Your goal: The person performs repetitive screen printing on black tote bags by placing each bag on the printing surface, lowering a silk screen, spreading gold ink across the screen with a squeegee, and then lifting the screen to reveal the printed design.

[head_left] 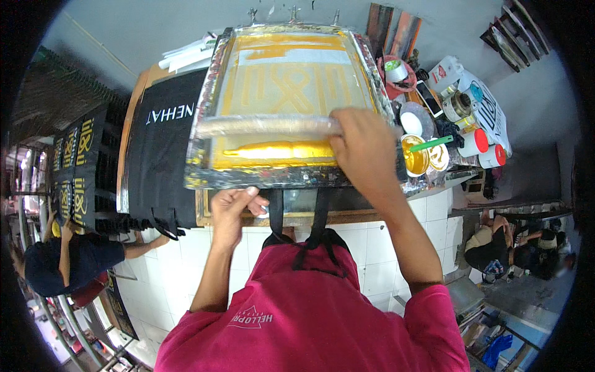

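Right hand (362,146) clenched on squeegee (273,126) over screen frame (204,111); left hand (232,208) pinching frame's near edge. At three o'clock, open tub (414,156) of yellow ink holding green stick (431,144).

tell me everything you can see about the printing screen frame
The screen frame is rectangular, wrapped in silvery tape smeared with yellow ink. Its mesh shows a pale stencil design with a ridge of golden ink near the front edge. It lies flat over black fabric. The left hand grips its near edge; the right hand holds a squeegee on it.
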A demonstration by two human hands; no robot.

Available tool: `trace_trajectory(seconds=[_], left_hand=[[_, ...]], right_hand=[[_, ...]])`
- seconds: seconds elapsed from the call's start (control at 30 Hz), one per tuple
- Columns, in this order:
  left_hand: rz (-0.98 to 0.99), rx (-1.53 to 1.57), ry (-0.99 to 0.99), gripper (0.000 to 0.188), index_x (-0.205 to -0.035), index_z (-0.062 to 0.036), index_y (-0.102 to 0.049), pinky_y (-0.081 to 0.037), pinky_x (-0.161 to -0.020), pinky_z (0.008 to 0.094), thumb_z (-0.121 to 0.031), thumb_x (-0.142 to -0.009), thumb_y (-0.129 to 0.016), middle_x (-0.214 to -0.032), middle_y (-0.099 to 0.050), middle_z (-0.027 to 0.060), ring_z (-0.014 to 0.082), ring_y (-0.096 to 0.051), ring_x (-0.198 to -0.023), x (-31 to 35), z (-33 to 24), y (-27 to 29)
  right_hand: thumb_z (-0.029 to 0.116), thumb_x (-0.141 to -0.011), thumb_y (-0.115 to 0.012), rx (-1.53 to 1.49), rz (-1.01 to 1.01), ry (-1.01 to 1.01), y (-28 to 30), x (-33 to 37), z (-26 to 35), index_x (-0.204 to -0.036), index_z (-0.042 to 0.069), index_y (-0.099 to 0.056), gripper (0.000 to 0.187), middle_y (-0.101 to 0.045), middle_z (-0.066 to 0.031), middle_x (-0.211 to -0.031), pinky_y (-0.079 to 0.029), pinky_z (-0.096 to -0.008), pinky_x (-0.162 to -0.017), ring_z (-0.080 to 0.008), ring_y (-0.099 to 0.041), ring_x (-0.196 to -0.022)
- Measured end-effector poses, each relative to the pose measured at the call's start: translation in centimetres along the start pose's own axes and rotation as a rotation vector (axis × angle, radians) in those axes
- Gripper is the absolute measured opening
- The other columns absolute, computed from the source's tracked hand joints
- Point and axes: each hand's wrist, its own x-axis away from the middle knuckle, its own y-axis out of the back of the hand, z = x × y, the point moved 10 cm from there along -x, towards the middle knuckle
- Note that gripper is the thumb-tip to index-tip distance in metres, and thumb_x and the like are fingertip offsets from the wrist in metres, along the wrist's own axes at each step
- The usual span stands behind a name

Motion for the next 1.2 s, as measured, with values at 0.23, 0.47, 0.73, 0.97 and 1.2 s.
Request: trace_trajectory(seconds=[0.23,0.47,0.73,0.97,1.2], left_hand=[[0.074,-0.106,0.196,0.036,-0.068,-0.0034,-0.065,-0.034,-0.039,0.0229,-0.027,-0.095,-0.070,-0.052,-0.059,0.0038,0.0089,-0.050,-0.038,-0.3,5.7,0.5],[0.072,-0.068,0.220,0.038,-0.066,-0.0024,-0.064,-0.034,-0.039,0.0237,-0.025,-0.095,-0.072,-0.052,-0.058,0.0040,0.0095,-0.049,-0.038,-0.2,5.7,0.7],[0.000,-0.053,0.276,0.034,-0.066,-0.0024,-0.063,-0.035,-0.039,0.0242,-0.020,-0.094,-0.070,-0.054,-0.060,0.0050,0.0102,-0.049,-0.038,0.0,6.0,0.8],[0.002,-0.001,0.305,0.019,-0.085,0.0053,-0.064,-0.039,-0.040,0.0258,-0.013,-0.092,-0.064,-0.061,-0.064,0.0104,0.0125,-0.051,-0.040,0.1,6.8,1.7],[0.072,0.348,0.508,0.034,-0.110,0.0130,-0.063,-0.063,-0.072,0.0363,-0.014,-0.092,-0.055,-0.102,-0.073,0.0277,0.0316,-0.076,-0.078,0.6,7.1,1.3]], right_hand=[[0.019,-0.081,-0.075,0.057,0.260,-0.053,-7.7,2.8,-0.9,-0.099,0.006,-0.060,0.027,-0.063,-0.0127,-0.093,-0.047,-0.0459,-0.079,-0.0337,-0.061,-0.091],[0.019,-0.082,-0.074,-0.122,0.391,-0.027,-5.1,3.3,0.6,-0.098,0.004,-0.058,0.027,-0.061,-0.0141,-0.091,-0.047,-0.0469,-0.077,-0.0357,-0.059,-0.089],[0.013,-0.079,-0.065,0.087,0.198,0.091,-7.2,5.0,1.4,-0.091,0.006,-0.057,0.016,-0.058,-0.0106,-0.086,-0.048,-0.0423,-0.074,-0.0296,-0.060,-0.087],[0.020,-0.087,-0.072,0.123,0.208,0.065,-15.5,-6.4,-6.9,-0.101,0.004,-0.056,0.027,-0.064,-0.0155,-0.096,-0.049,-0.0485,-0.081,-0.0365,-0.061,-0.094],[0.035,-0.078,-0.082,0.006,0.488,-0.065,-19.6,-17.6,-14.6,-0.118,0.005,-0.068,0.052,-0.073,-0.0200,-0.105,-0.053,-0.0485,-0.089,-0.0387,-0.068,-0.102]])
